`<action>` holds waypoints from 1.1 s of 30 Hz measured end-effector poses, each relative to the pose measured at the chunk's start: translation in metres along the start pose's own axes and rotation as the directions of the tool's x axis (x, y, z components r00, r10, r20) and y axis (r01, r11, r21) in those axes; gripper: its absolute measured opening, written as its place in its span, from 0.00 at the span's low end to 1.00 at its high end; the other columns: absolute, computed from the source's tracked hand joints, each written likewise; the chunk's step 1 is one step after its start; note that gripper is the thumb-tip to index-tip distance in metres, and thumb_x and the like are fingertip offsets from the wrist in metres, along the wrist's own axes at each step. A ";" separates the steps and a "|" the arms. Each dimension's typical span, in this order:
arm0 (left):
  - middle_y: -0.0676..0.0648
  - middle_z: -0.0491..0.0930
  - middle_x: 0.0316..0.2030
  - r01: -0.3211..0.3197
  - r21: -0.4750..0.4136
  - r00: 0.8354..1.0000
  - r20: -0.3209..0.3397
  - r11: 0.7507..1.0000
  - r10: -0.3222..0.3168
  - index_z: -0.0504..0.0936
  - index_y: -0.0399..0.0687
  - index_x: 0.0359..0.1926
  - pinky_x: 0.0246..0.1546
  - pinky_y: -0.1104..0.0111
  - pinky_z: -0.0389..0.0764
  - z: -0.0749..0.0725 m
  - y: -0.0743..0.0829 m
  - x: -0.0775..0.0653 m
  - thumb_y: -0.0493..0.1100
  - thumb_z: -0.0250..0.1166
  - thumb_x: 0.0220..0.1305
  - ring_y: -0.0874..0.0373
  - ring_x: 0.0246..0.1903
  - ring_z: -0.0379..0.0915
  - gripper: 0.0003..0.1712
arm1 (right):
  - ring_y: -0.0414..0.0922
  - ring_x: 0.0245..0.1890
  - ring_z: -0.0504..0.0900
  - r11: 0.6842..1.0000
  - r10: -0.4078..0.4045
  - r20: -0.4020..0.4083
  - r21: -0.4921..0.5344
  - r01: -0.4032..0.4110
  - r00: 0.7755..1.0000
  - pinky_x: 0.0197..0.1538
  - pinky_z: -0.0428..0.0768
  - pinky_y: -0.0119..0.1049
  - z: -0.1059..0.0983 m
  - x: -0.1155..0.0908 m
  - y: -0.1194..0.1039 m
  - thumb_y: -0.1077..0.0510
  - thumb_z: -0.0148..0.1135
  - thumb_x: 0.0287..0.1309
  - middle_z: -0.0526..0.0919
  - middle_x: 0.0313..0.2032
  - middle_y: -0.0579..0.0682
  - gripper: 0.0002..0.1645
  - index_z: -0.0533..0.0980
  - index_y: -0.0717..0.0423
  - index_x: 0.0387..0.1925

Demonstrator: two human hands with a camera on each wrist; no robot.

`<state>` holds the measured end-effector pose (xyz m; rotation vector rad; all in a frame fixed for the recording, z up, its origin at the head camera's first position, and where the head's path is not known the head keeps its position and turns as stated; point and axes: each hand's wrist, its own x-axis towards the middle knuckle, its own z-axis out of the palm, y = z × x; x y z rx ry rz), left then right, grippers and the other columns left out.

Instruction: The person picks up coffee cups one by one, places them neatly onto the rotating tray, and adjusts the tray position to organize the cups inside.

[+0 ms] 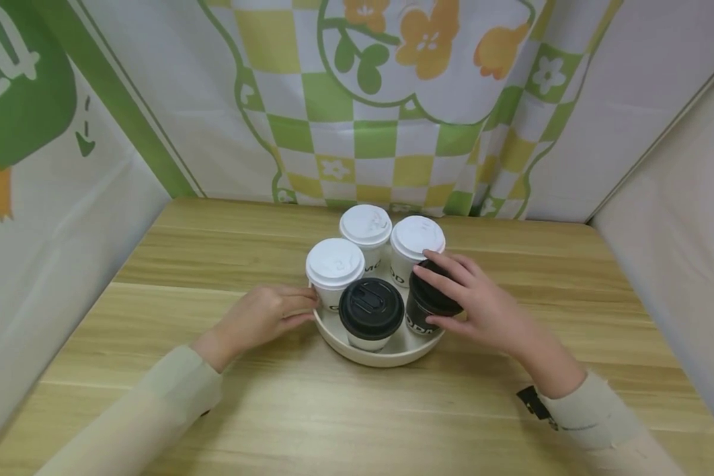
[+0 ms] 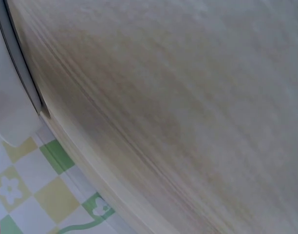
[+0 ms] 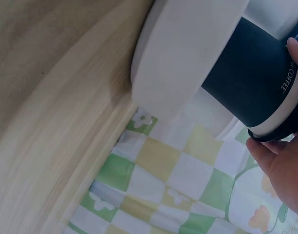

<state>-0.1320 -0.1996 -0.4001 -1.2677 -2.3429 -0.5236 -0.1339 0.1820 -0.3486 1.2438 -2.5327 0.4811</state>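
Observation:
In the head view, a round white tray (image 1: 387, 359) on the table carries several lidded paper coffee cups. My left hand (image 1: 262, 314) is at the tray's left side, its thumb and fingers pinching the rim beside a white-lidded cup (image 1: 335, 264). On the right, my right hand (image 1: 482, 307) grips a dark coffee cup (image 1: 419, 316) with a black lid, fingers over the lid and thumb on its near side. A black-lidded white cup (image 1: 371, 311) stands at the front of the tray. Behind are two more white-lidded cups, one at back left (image 1: 365, 226) and one at back right (image 1: 418, 237).
The wooden table (image 1: 244, 410) extends around the tray. A checked floral curtain (image 1: 387, 145) hangs at its back edge, and white printed cloth walls (image 1: 119, 198) stand at both sides. In the left wrist view, the table surface (image 2: 178, 107) fills most of the frame.

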 end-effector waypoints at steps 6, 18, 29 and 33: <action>0.45 0.89 0.43 -0.002 -0.004 1.000 -0.007 1.000 0.002 0.89 0.44 0.40 0.45 0.62 0.88 0.001 -0.001 -0.001 0.42 0.77 0.50 0.53 0.43 0.87 0.14 | 0.58 0.67 0.66 1.000 -0.004 0.020 0.015 0.003 1.000 0.61 0.79 0.56 0.006 -0.003 -0.002 0.50 0.77 0.50 0.63 0.73 0.55 0.49 0.65 0.47 0.72; 0.44 0.89 0.43 0.007 -0.005 1.000 -0.002 1.000 -0.007 0.89 0.44 0.40 0.45 0.61 0.88 0.005 0.003 -0.002 0.42 0.76 0.51 0.52 0.43 0.87 0.14 | 0.58 0.68 0.65 1.000 -0.004 0.046 -0.002 0.004 0.999 0.64 0.76 0.57 0.006 -0.005 -0.004 0.48 0.75 0.52 0.62 0.74 0.56 0.48 0.65 0.47 0.72; 0.41 0.88 0.43 0.056 0.101 0.998 -0.045 0.993 -0.052 0.88 0.41 0.42 0.42 0.56 0.88 -0.015 0.004 -0.004 0.54 0.64 0.68 0.47 0.44 0.86 0.20 | 0.61 0.78 0.49 0.994 0.091 -0.045 -0.056 -0.094 0.995 0.69 0.62 0.71 -0.017 -0.014 0.004 0.29 0.47 0.67 0.48 0.79 0.53 0.43 0.57 0.42 0.76; 0.38 0.86 0.49 0.192 0.209 0.979 -0.111 0.959 -0.172 0.85 0.37 0.49 0.49 0.48 0.85 -0.042 -0.007 -0.003 0.68 0.44 0.74 0.39 0.55 0.80 0.39 | 0.62 0.79 0.40 0.958 0.257 -0.078 -0.107 -0.264 0.963 0.65 0.56 0.80 -0.047 -0.020 0.025 0.34 0.45 0.72 0.40 0.80 0.51 0.40 0.52 0.40 0.78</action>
